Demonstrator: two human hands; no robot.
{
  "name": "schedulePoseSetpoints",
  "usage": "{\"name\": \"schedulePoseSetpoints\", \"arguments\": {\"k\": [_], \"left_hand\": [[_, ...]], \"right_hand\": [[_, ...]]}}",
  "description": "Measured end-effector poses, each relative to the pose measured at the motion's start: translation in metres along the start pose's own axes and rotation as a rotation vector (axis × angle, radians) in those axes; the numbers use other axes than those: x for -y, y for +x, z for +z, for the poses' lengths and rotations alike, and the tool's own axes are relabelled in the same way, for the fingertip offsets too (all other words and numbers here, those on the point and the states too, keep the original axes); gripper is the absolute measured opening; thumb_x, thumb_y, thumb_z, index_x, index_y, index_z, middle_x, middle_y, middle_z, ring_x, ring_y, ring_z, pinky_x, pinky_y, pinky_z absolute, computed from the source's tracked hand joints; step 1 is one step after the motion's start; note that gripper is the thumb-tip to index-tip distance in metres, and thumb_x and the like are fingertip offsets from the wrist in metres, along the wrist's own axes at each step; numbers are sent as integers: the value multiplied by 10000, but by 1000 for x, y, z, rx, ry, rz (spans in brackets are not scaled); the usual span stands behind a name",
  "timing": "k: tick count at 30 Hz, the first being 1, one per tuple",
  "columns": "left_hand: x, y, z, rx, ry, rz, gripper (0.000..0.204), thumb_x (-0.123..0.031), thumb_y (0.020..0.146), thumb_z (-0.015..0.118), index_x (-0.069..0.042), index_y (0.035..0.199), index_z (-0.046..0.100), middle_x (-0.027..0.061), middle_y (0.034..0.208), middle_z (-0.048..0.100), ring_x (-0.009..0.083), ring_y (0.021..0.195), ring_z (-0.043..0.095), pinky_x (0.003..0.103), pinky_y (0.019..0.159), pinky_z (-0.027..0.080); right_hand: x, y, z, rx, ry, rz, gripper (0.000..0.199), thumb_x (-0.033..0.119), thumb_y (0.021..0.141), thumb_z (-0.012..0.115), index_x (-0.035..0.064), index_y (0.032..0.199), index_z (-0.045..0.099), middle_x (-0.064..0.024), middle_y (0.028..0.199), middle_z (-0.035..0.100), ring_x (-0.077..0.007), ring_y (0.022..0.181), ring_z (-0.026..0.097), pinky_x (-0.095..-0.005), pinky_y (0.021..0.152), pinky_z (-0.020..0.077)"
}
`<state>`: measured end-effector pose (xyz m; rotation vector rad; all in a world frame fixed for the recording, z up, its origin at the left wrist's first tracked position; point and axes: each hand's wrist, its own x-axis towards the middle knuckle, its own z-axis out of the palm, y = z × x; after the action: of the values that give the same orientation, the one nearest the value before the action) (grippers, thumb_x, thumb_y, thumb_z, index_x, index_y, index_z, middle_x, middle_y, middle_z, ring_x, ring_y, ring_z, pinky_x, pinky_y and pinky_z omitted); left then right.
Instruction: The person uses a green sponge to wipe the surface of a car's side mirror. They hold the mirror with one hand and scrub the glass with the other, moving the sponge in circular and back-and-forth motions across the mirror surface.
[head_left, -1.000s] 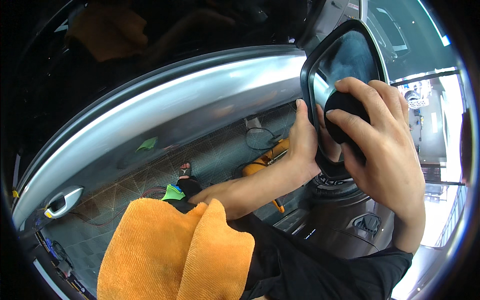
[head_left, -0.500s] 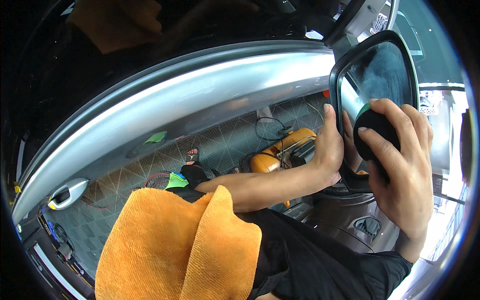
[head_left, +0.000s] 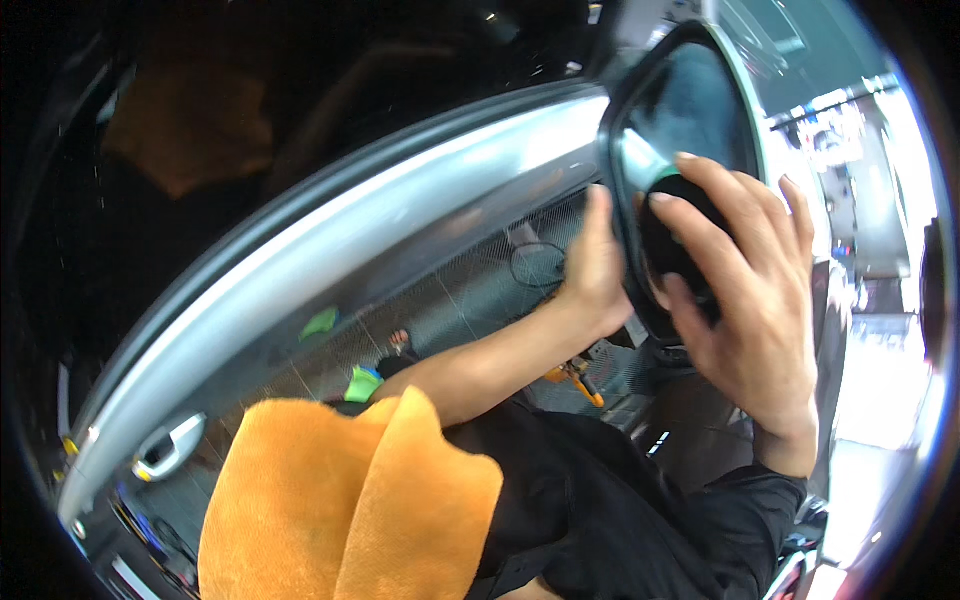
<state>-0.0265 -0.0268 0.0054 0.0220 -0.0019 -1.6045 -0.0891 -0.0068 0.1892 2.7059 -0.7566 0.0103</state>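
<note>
A car's side mirror (head_left: 695, 105) stands at the upper right, its glass bearing a hazy, whitish smear. My right hand (head_left: 755, 290) grips a round black pad (head_left: 685, 225) with a green layer, pressed to the lower part of the glass. Fingers spread over the pad's back, and the thumb is at its lower edge. On the mirror's left side, my left hand (head_left: 597, 265) braces the housing, thumb pointing up and apart from it; its other fingers are hidden behind the housing. An orange towel (head_left: 350, 500) hangs over the front of my body.
The silver door panel (head_left: 330, 245) curves below a dark, reflective window (head_left: 330, 60), with a door handle (head_left: 170, 445) at lower left. A green cloth (head_left: 363, 383) shows beside my left forearm. Under the arms lie a cable (head_left: 538, 265) and an orange-handled item (head_left: 585, 382) on the patterned floor.
The whole view has shifted, so the mirror and both hands appear farther left and higher. The right hand still presses the pad on the glass, its fingers spread a little wider.
</note>
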Motion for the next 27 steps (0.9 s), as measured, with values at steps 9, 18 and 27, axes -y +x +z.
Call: {"name": "schedulePoseSetpoints", "arguments": {"k": [9, 18, 27], "left_hand": [[-80, -24, 34, 396, 1040, 269, 941, -170, 860, 770, -57, 1634, 247, 173, 1576, 410, 302, 1455, 422, 451, 1195, 344], [-60, -23, 75, 261, 1684, 425, 696, -248, 857, 838, 1, 1434, 537, 146, 1416, 580, 269, 1329, 548, 405, 1116, 415], [-108, 28, 116, 454, 917, 483, 639, -322, 967, 546, 23, 1483, 396, 325, 1408, 533, 472, 1294, 577, 663, 1040, 523]], "right_hand": [[-14, -16, 23, -264, 180, 36, 595, 9, 785, 755, 65, 1359, 607, -148, 1320, 635, -328, 1294, 577, -558, 1161, 341], [-16, -32, 43, -521, 311, 9, 685, 86, 863, 714, 63, 1509, 488, -165, 1279, 645, -330, 1310, 576, -582, 1144, 406], [24, -66, 171, -1751, 710, 405, 866, 548, 792, 822, 72, 1434, 489, -269, 1494, 447, -435, 1418, 418, -591, 1166, 337]]}}
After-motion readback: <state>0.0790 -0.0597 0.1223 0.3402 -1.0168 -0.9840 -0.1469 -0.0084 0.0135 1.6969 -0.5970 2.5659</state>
